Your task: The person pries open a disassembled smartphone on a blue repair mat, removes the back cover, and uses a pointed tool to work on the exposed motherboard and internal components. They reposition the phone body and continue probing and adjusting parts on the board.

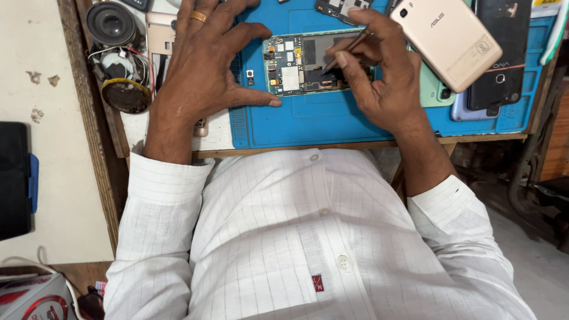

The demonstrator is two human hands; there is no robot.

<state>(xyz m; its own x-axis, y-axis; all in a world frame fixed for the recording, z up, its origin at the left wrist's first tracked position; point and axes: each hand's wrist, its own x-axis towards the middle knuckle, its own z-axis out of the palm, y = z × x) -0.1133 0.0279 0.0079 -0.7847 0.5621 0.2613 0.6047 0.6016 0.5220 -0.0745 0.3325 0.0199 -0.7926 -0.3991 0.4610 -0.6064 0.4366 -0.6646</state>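
- Nearest of all is the person's white pinstriped shirt (pixel 308 237), sleeves rolled back at the wrists, pressed up against the wooden bench edge.
- Just beyond it, a blue repair mat (pixel 332 124) covers the bench, with an opened phone (pixel 299 62) lying flat on it, circuit boards and metal shields showing.
- Left hand (pixel 204 71), a gold ring (pixel 198 16) on one finger, is spread wide, thumb and fingers braced on the mat and touching the left end of the opened phone.
- Right hand (pixel 379 71) is closed in a pen grip around a thin metal tool (pixel 347 50), whose tip rests on the board near the middle of the phone.
- Far right, a gold phone (pixel 444 38) lies back-up across a black phone (pixel 504 53) and others.
- Far left, small loudspeakers (pixel 118 56) with loose wires sit beside the mat.
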